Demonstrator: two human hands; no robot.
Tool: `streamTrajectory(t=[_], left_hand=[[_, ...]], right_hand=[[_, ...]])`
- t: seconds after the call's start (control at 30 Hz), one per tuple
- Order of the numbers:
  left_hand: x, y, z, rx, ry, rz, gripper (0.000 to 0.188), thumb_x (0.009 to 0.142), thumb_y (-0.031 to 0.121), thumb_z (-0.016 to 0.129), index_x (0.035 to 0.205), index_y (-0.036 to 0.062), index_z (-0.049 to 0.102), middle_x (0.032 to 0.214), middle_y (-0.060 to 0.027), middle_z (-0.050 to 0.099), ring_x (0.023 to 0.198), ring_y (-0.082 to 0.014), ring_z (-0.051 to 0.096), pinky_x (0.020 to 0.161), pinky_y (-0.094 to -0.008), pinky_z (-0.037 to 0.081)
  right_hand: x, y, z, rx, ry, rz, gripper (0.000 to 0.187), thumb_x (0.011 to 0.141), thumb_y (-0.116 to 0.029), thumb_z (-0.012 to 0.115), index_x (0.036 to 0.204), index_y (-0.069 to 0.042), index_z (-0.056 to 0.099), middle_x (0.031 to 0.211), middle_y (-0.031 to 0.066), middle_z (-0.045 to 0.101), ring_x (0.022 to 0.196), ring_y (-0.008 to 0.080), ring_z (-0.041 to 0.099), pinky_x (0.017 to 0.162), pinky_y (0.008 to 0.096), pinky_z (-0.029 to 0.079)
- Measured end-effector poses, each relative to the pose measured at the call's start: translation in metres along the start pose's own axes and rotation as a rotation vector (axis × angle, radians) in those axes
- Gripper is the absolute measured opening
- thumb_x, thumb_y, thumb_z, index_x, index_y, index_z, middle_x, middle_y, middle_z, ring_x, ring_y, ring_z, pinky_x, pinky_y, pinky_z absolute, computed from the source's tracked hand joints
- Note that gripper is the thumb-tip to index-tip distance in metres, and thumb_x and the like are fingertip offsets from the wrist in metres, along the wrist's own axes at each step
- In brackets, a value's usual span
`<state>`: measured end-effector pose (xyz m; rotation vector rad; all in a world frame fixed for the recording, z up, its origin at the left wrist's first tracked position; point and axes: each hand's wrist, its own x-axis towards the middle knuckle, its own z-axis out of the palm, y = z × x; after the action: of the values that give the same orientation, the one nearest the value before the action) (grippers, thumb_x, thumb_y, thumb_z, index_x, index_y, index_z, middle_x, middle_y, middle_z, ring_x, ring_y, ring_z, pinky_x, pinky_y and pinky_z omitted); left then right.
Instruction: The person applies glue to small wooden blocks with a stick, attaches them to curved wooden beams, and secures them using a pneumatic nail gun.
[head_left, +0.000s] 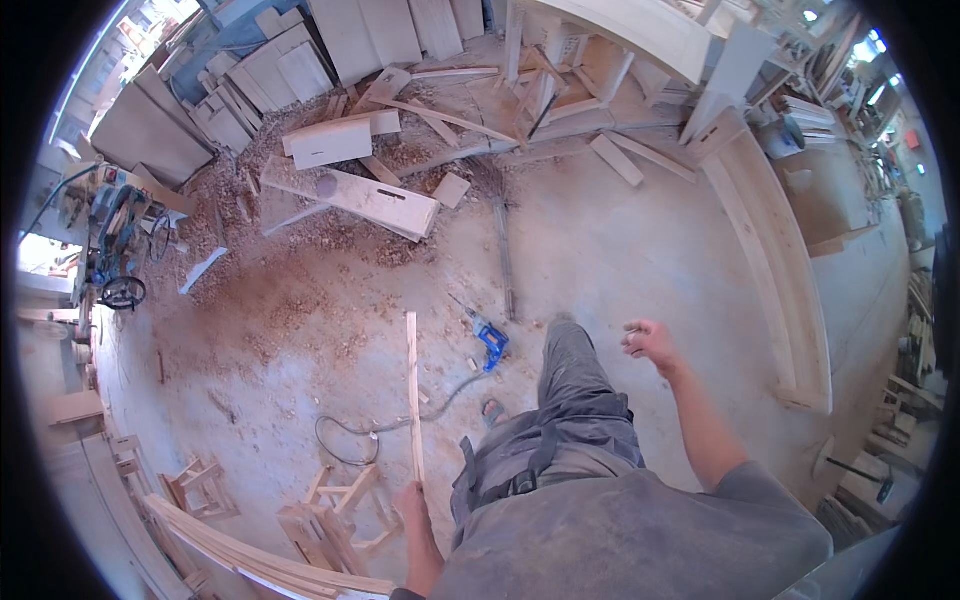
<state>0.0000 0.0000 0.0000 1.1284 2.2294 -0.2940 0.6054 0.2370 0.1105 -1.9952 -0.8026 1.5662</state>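
Note:
My left hand (411, 497) is closed round the lower end of a long, thin wooden strip (413, 390), which points away from me over the floor. Out to the right, my right hand (652, 346) hangs in the air beside my leg. Its fingers are curled in, and what they may hold is too small to tell. Between the strip and my leg, a blue power drill (489, 342) with a long bit lies on the floor, its cable (440, 406) looping off to the left behind the strip.
Small wooden frames (350, 498) stand near my left hand. Ahead lie boards (350, 198) among wood chips (300, 310). A machine with a handwheel (122, 292) stands at the left. Along the right runs a long curved wooden piece (765, 270). A dark bar (504, 250) lies ahead.

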Motion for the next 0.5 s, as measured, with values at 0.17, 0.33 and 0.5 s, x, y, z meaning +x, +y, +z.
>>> streamTrajectory(t=[0.17,0.33,0.5], left_hand=[[0.047,0.161,-0.048,0.22,0.108,0.169,0.021,0.083,0.016,0.058,0.078,0.0074,0.076,0.075,-0.016,0.072,0.065,-0.0334,0.07,0.064,-0.0475,0.054],[0.044,0.29,-0.075,-0.508,0.236,-0.442,0.02,0.081,0.013,0.06,0.078,-0.0016,0.073,0.065,-0.0185,0.064,0.063,-0.0296,0.064,0.065,-0.0445,0.051],[0.023,0.407,-0.157,-0.505,0.297,-0.52,0.023,0.079,0.011,0.061,0.071,-0.0097,0.065,0.059,-0.013,0.053,0.061,-0.025,0.054,0.063,-0.0442,0.046]], right_hand=[[0.273,-0.112,-0.076,-0.213,-0.014,-0.084,0.039,0.086,-0.014,0.067,0.121,0.003,0.068,0.093,0.0075,0.074,0.082,0.0153,0.071,0.073,0.0302,0.056],[0.569,-0.206,-0.089,-0.568,0.274,-0.24,0.048,0.083,-0.023,0.069,0.123,0.003,0.066,0.116,0.0252,0.07,0.112,0.0386,0.066,0.094,0.0449,0.052],[0.752,-0.324,-0.108,-0.611,0.435,-0.438,0.068,0.082,-0.027,0.069,0.139,0.006,0.052,0.134,0.0306,0.061,0.127,0.0461,0.057,0.109,0.0499,0.045]])
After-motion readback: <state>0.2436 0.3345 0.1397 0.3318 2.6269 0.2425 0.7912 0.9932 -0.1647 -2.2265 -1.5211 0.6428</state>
